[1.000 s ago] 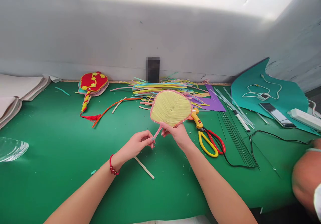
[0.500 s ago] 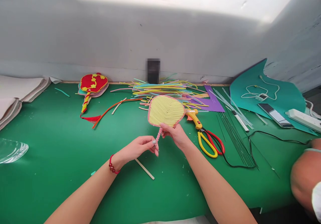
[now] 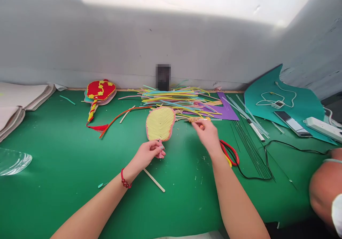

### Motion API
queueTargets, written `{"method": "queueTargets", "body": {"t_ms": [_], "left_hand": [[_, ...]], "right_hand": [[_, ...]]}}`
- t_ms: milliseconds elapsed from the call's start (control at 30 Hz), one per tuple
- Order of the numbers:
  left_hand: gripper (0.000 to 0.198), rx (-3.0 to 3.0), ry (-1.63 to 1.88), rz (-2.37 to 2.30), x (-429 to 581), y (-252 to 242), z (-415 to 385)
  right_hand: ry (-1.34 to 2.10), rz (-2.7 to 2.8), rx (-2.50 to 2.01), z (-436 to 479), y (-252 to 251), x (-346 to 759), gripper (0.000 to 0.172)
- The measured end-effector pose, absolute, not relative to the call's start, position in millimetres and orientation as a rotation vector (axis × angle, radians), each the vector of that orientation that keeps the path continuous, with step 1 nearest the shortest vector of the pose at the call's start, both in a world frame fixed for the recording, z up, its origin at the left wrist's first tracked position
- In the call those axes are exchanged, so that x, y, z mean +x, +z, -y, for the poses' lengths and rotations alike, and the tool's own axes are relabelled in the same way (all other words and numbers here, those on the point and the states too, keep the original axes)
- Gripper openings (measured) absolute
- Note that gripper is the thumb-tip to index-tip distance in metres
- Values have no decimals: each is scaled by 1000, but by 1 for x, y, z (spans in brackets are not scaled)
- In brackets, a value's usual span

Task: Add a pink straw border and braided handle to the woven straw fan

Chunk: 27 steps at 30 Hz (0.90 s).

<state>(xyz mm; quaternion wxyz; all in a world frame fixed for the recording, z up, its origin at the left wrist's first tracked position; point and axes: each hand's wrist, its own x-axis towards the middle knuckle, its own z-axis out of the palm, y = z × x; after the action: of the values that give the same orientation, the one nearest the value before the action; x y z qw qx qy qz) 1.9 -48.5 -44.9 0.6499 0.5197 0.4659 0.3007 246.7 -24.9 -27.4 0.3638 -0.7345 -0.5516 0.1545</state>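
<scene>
A small hand fan [image 3: 160, 124] with a pale yellow ribbed face and pink edging stands with its face toward me. My left hand [image 3: 152, 150] is closed around its pink handle [image 3: 160, 149], fingers pinching it just below the face. To the right, my right hand [image 3: 207, 133] curls over the handle of a yellow hot glue gun [image 3: 199, 119], whose tip points left; the palm hides most of the handle. Red-and-yellow-handled scissors [image 3: 231, 152] lie by the right wrist, partly covered by it. A pale strip [image 3: 154, 180] rests below the left hand.
Many coloured pipe cleaners [image 3: 173, 98] lie along the wall. A red-and-yellow fan [image 3: 100, 91] with a tassel sits back left, a glass [image 3: 17, 161] at far left. A black cord [image 3: 248, 177], thin wires [image 3: 252, 149] and a phone [image 3: 292, 123] lie right. A person's limb [image 3: 326, 185] shows at right.
My right hand has let go of the fan and moved right onto the glue gun. The fan, still in my left hand, has shifted left and slightly down, and stands more upright.
</scene>
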Motion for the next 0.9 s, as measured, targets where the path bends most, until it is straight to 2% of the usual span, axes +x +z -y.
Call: {"method": "queueTargets", "body": {"t_ms": [67,100,200,300,433,733,900], "left_hand": [[26,1217,638,-1113,3,-48,49],[24,1240,620,-1139,3,-48,50],[20,1304,584,-1193,5,-47,53],[21,1363,569,-1203,6,-44,54],[22,1404,558,-1210,5,-45,54],[23,1468,535,-1207,3,-48,53],[22,1558,497,-1191,3,-44,55]], "right_hand": [[127,1312,-2163,24,-31,275,28],[86,1279,-2283,24,-33,287,31],[208,1285,-2450,22,-43,308,42],[355,1387,-2451,18,-51,309,38],[249,1427,-2451,15,-55,303,23],[127,1435,-2323,18,-46,301,24],[168,1430,-2312,18,-44,297,22]]}}
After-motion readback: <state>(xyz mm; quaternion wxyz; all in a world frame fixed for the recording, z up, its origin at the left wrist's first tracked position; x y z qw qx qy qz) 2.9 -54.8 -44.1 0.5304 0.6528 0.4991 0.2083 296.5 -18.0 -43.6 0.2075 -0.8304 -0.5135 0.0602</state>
